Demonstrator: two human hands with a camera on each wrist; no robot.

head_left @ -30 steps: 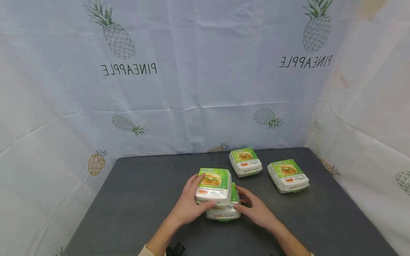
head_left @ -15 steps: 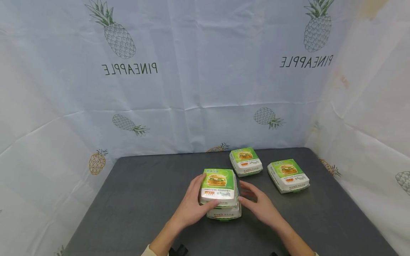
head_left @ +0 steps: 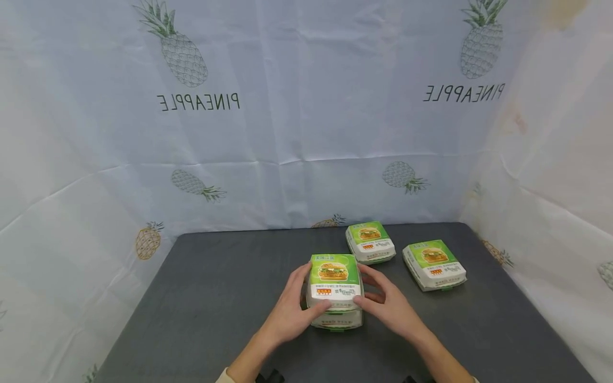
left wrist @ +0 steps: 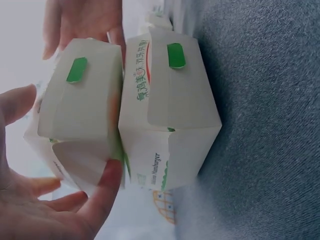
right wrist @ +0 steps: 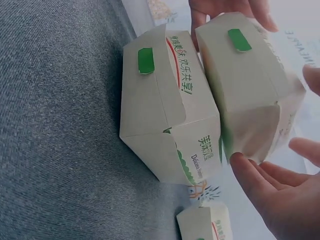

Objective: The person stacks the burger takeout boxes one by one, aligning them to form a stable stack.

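Two burger boxes, white with a green lid picture, stand stacked near the middle of the table in the head view. The upper box (head_left: 334,272) sits squarely over the lower box (head_left: 337,321), whose front is all that shows from above. My left hand (head_left: 291,314) holds the upper box by its left side, thumb toward the front. On the opposite side my right hand (head_left: 391,307) has its fingers and thumb about the same box. In the right wrist view, a fingertip meets the lower edge of the upper box (right wrist: 250,75), close above the lower box (right wrist: 157,100).
Two more burger boxes lie farther back, one box (head_left: 371,242) behind the stack and another box (head_left: 434,264) to its right. The dark table (head_left: 225,287) borders a pineapple-print cloth (head_left: 268,127) behind and at the sides.
The upper box has shifted right with my left hand and now lines up over the lower one. My right hand has left the lower box and come onto the upper box's right side.
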